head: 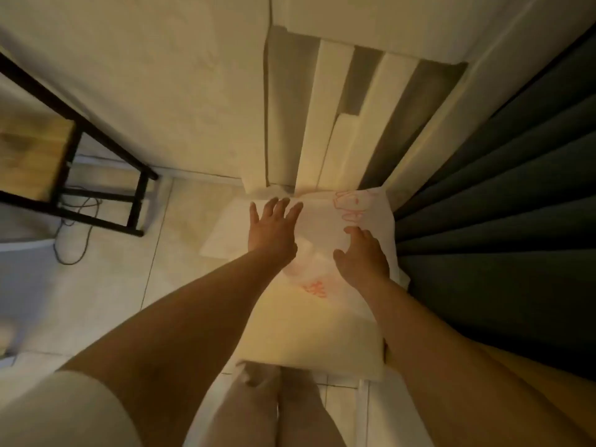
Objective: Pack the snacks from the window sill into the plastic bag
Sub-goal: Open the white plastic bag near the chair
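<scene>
Reaching hands (319, 243), white plastic bag (325, 217), contents seemingly hidden

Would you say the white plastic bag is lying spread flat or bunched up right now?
Mostly spread flat: the plastic bag lies sheet-like under the left hand and right hand, slightly crumpled between them.

I'm looking down into a room of a home: pale tiled floor (106, 285), plain cream wall (161, 91), a dark pleated curtain (503, 201) hanging at the right, a black metal-framed stand with a wooden shelf (32, 150) at the left, and a loose cable (72, 233) trailing on the tiles beneath it
</scene>
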The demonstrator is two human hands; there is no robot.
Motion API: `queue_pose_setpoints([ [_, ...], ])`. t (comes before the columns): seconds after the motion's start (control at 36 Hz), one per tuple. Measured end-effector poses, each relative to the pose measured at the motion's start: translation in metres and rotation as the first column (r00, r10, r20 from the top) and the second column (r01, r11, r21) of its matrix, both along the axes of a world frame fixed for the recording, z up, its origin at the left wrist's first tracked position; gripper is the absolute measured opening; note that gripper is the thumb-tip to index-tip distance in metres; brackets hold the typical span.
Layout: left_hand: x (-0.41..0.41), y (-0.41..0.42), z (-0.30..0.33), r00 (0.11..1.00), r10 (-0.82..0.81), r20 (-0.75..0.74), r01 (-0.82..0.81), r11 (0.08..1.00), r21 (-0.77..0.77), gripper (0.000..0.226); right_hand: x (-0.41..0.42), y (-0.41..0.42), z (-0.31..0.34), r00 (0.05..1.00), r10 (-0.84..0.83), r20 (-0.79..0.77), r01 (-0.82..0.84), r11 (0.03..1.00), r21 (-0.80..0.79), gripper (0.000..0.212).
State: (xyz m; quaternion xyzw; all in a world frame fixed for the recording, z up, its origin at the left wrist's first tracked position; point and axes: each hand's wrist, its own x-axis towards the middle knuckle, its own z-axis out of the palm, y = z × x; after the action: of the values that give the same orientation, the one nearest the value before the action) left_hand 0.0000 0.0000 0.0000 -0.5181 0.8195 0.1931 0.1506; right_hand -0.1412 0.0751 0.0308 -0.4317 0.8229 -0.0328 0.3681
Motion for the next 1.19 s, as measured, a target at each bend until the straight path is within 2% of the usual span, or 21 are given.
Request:
queue_pose_setpoints([
  [0.06,-0.003,-0.005,-0.007,0.999,-0.014,0.030,0.014,1.000,0.004,0.073,-0.001,-0.005,-0.007,1.000,0.001,-0.021,-0.001,1.000,-0.001,0.054],
  [0.19,-0.008,-0.013,-0.021,0.999,-0.034,0.008,0.034,0.999,-0.013,0.036,0.004,-0.007,-0.020,0.998,0.039,-0.054,-0.040,0.999,-0.001,0.061],
  [0.25,-0.009,-0.016,-0.025,0.999,0.007,-0.053,-0.008,1.000,-0.014,0.032,0.004,-0.007,-0.023,0.996,0.052,-0.079,-0.053,0.998,-0.017,0.063],
  [0.36,-0.014,-0.013,-0.019,0.971,0.149,-0.189,-0.131,0.986,0.105,0.027,0.007,-0.009,-0.022,0.985,0.065,-0.157,-0.074,0.996,-0.052,0.071],
  [0.44,-0.015,-0.004,-0.008,0.901,0.316,-0.298,-0.238,0.933,0.268,0.024,0.012,-0.010,-0.019,0.979,0.069,-0.194,-0.079,0.996,-0.048,0.067],
  [0.58,-0.009,0.007,0.014,0.798,0.459,-0.390,-0.278,0.855,0.438,0.027,0.016,-0.014,-0.005,0.961,-0.027,-0.277,0.008,0.997,-0.072,0.025],
  [0.69,0.000,0.012,0.032,0.665,0.615,-0.424,-0.358,0.760,0.542,0.016,0.013,-0.010,0.008,0.974,-0.149,-0.169,0.146,0.989,-0.032,0.032],
  [0.78,0.011,0.018,0.049,0.606,0.666,-0.435,-0.359,0.717,0.597,0.006,0.010,0.000,0.018,0.976,-0.200,-0.088,0.196,0.979,-0.050,0.034],
  [0.83,0.020,0.022,0.059,0.636,0.638,-0.434,-0.346,0.739,0.578,0.011,0.008,0.007,0.027,0.965,-0.261,-0.034,0.259,0.965,-0.044,0.031],
  [0.92,0.034,0.029,0.077,0.752,0.533,-0.388,-0.290,0.796,0.531,0.037,0.008,0.013,0.044,0.914,-0.397,0.082,0.401,0.915,-0.044,0.029],
  [0.97,0.041,0.037,0.090,0.872,0.376,-0.312,-0.224,0.876,0.428,0.048,0.009,0.017,0.055,0.872,-0.467,0.150,0.476,0.879,-0.035,0.032],
  [1.03,0.045,0.046,0.104,0.943,0.225,-0.243,-0.148,0.943,0.298,0.046,0.012,0.021,0.069,0.840,-0.496,0.217,0.516,0.855,-0.043,0.036],
  [1.11,0.050,0.056,0.124,0.940,0.232,-0.250,-0.185,0.963,0.197,0.028,0.017,0.031,0.091,0.830,-0.482,0.280,0.521,0.849,-0.082,0.036],
  [1.19,0.056,0.061,0.138,0.938,0.239,-0.253,-0.204,0.967,0.155,0.028,0.019,0.046,0.111,0.893,-0.375,0.249,0.415,0.900,-0.131,0.037],
])
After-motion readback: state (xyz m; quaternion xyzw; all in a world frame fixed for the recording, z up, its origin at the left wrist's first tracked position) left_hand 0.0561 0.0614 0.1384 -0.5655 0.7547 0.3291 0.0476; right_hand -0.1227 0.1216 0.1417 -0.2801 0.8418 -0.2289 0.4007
